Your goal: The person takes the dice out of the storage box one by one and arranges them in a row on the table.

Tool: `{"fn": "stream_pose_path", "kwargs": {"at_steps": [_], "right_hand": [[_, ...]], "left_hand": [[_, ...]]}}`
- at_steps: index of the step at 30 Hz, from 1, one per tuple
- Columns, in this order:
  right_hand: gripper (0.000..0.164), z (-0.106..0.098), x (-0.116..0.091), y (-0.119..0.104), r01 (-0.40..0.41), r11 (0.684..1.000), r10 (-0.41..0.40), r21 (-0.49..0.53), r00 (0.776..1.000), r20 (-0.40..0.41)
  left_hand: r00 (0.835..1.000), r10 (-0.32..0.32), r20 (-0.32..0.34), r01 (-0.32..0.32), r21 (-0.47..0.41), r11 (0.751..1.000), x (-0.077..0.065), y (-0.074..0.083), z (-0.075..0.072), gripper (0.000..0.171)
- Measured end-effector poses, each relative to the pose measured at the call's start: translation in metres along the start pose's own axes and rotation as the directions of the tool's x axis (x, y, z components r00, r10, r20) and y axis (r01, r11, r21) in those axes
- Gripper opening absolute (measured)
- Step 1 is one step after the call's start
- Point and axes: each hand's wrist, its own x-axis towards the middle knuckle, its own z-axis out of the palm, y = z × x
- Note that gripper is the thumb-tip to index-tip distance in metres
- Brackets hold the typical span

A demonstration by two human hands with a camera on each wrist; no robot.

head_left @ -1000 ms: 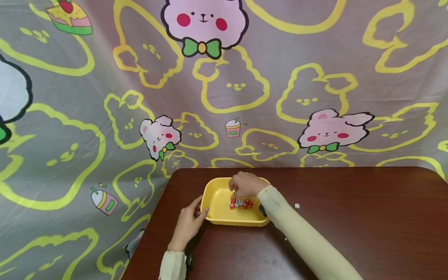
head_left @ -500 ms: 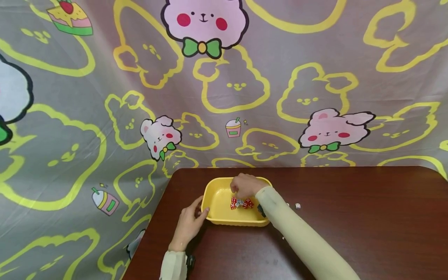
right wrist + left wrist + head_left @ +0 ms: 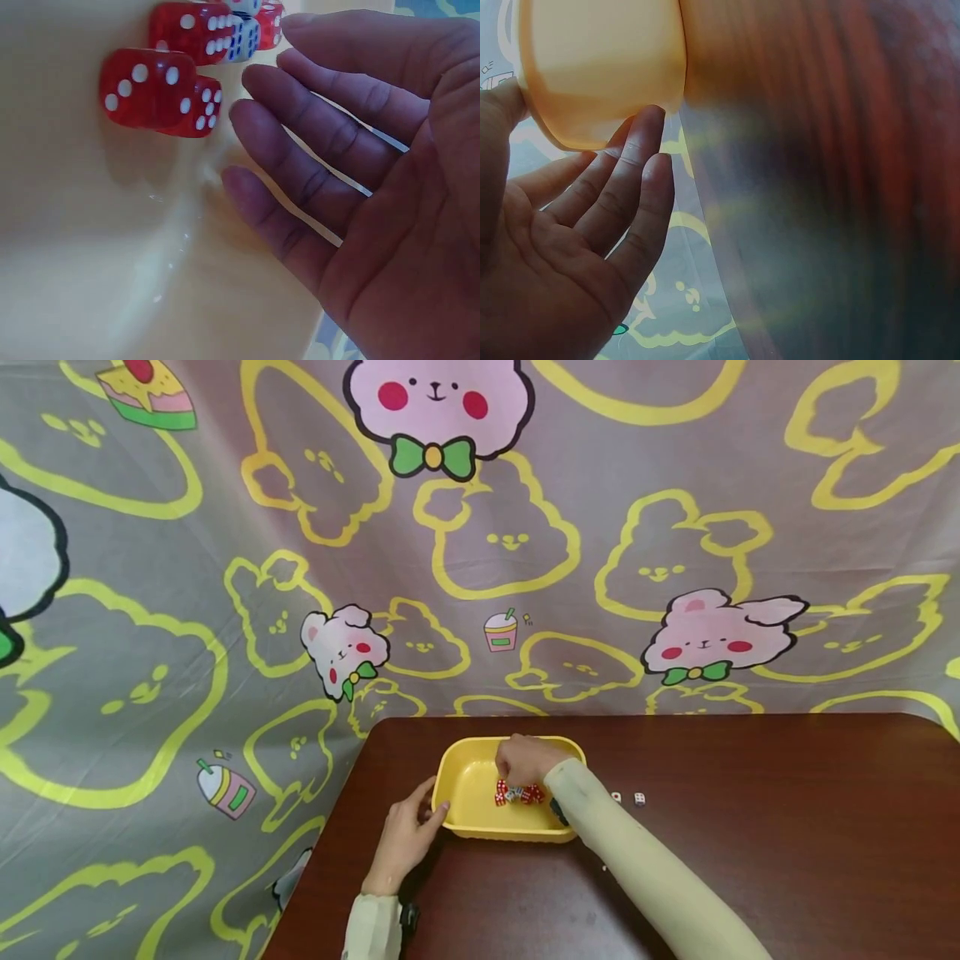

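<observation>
A yellow plastic tray (image 3: 472, 835) stands on the table. At its left end my left hand (image 3: 405, 835) grips the rim, thumb on top and fingers against the outer wall. In the left wrist view, the fingertips (image 3: 652, 124) touch the translucent tray wall (image 3: 604, 67). Over the inside of the tray, my right hand (image 3: 525, 760) hangs with loosely bent fingers beside a cluster of dice. Red dice (image 3: 142, 86) with white pips and a white die (image 3: 244, 37) with blue pips lie close to its fingertips. Nothing shows between thumb and fingers.
On the dark wooden table (image 3: 750, 827), a white die (image 3: 617, 797) and another white die (image 3: 640, 798) lie right of the tray, past the right sleeve (image 3: 637, 852). A tiny pale speck (image 3: 604, 868) lies beside the sleeve. A patterned cloth (image 3: 555, 568) hangs behind and at left.
The right hand and forearm have shifted slightly, uncovering a second white die on the table. The left hand still holds the tray. The dice in the tray look unmoved.
</observation>
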Motion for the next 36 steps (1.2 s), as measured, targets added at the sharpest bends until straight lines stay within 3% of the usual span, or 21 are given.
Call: {"fn": "stream_pose_path", "kwargs": {"at_steps": [13,25,36], "right_hand": [[0.043,0.010,0.001,0.002,-0.016,1.000,0.016,-0.012,1.000,0.016],[0.042,0.014,0.001,0.001,-0.067,0.998,0.067,-0.014,0.998,0.009],[0.040,0.016,0.001,-0.003,-0.082,0.992,0.080,-0.094,0.997,-0.023]], "left_hand": [[1.000,-0.029,0.000,0.029,-0.014,0.999,0.000,0.001,-0.001,0.050],[1.000,-0.017,0.008,0.017,-0.010,1.000,0.000,0.001,-0.001,0.052],[1.000,-0.008,0.000,0.008,-0.008,1.000,0.001,0.000,0.000,0.051]]}}
